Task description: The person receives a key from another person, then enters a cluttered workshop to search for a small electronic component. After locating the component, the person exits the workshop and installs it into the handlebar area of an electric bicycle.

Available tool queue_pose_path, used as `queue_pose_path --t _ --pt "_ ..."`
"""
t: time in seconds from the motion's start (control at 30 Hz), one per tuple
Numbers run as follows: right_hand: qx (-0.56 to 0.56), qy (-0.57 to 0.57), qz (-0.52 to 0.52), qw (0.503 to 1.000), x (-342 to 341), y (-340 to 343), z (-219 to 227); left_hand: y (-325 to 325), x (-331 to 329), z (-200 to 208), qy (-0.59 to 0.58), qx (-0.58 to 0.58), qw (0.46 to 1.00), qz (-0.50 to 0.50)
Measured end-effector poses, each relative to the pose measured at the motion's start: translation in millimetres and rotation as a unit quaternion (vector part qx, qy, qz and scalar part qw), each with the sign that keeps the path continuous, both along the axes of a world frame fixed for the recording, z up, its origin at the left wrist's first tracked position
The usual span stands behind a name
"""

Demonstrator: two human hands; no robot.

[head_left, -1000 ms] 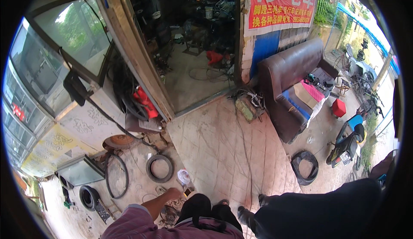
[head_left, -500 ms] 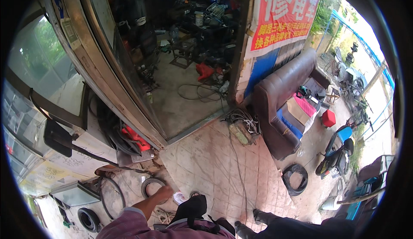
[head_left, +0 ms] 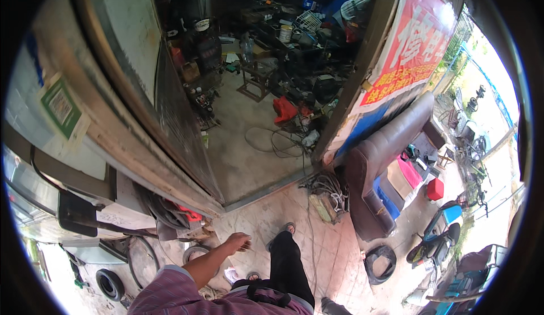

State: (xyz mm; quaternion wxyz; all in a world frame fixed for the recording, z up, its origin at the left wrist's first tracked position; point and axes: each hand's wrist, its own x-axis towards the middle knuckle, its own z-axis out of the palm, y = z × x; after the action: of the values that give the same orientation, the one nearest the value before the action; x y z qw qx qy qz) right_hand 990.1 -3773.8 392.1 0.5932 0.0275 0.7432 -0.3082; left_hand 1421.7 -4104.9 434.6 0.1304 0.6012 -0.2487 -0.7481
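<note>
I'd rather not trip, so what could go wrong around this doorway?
The forward foot might catch on the door sill ahead. Past it, the looped cable lying inside could snag a step. The bundled cables beside the brown sofa might tangle a shoe passing close.

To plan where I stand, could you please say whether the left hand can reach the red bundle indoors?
Probably not from here: the left hand is outside the threshold, and a stretch of floor separates it from the red bundle.
</note>
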Motion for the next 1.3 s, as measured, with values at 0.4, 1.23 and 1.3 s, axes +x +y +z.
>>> queue_pose_path --t 0.4,1.23,1.3 --pt "0.028 -0.022 0.032 0.999 -121 -77 -4 -171 27 115 -0.226 -0.052 0.973 0.007" --pt "0.035 0.009 0.175 0.984 66 -764 173 -594 166 78 -0.195 -0.089 0.977 0.016" --pt "0.049 0.021 0.176 0.983 77 -789 190 -656 176 95 -0.225 -0.123 0.965 0.056"
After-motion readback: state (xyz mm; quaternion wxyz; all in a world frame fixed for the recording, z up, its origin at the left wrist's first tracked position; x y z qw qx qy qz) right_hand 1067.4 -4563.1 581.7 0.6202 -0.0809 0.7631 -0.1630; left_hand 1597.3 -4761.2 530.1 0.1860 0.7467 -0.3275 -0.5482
